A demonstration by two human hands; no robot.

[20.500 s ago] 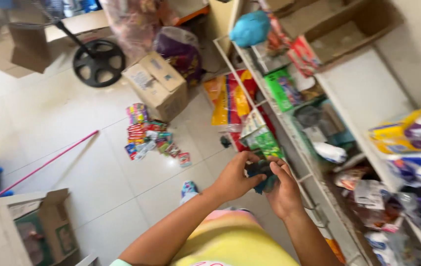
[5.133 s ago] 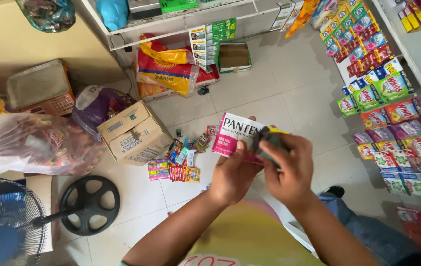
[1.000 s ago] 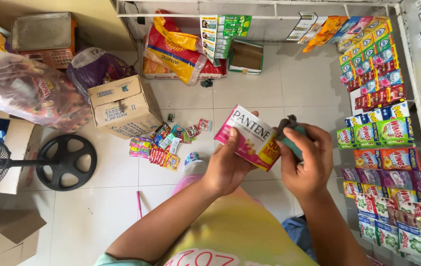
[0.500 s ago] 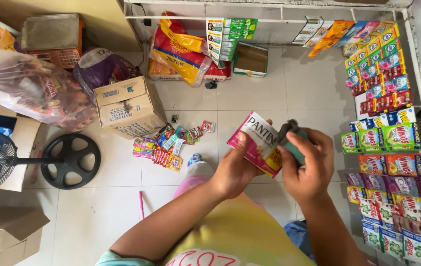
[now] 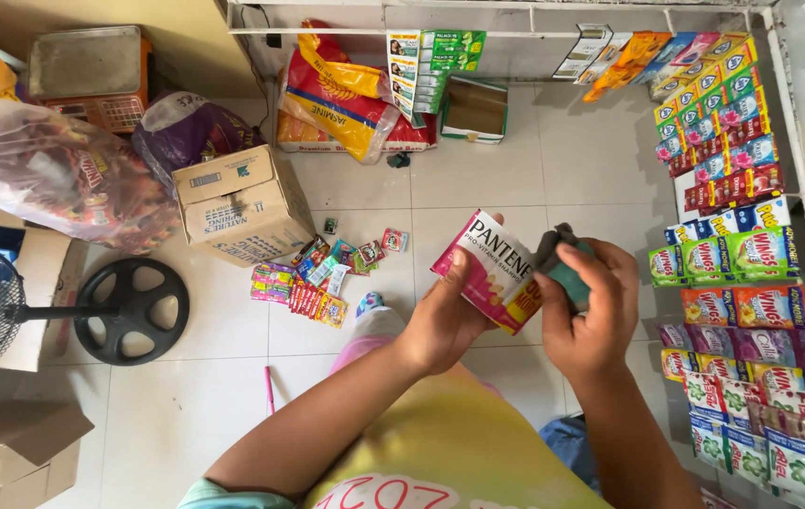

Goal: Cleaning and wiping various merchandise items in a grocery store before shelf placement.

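Since a moment ago, the left hand lifted the pink box slightly toward frame centre; right hand fingers still grasp, perhaps, a dark cloth.

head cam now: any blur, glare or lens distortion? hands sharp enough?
Head view: even, soft daylight, with only faint shadows on the floor tiles. Left hand, pink packet and right hand are sharp, no motion blur. Mild sheen on the clear plastic bag, nothing blown out. Wide-angle bend shows in the shelf rail and the corners.
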